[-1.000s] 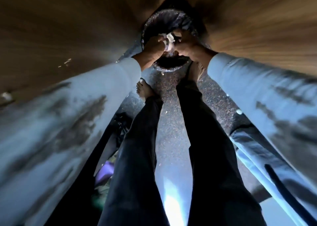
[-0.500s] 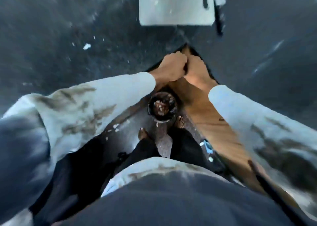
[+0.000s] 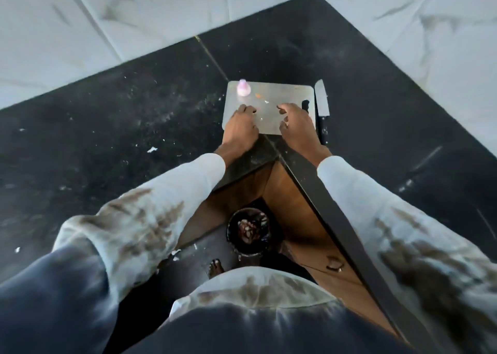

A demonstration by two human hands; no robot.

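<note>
Fig. Head-cam view, standing at corner of counter. L hand and R hand low over near half of cutting board, apart from each other. Both loosely curled, gripping nothing. L fingertips apparently touching board surface; R thumb and index spread w/ nothing between.

Pink-white onion piece (blurred, ID tentative) at far-left corner of board, just beyond L fingertips, untouched. Just beside board's right edge, knife flat on counter, blade pointing away, not in hand. A few small scraps mid-board. On floor below counter corner, bin w/ brownish peelings inside; pale flecks also on counter and floor.

Progress (est.): waste disposal prob. done, judging by peelings in bin and empty hands; board nearly cleared. Remaining: take up onion piece and knife, cut; sweep off last scraps and flecks. Approx. early-to-mid stage; cutting not yet begun as far as visible.
</note>
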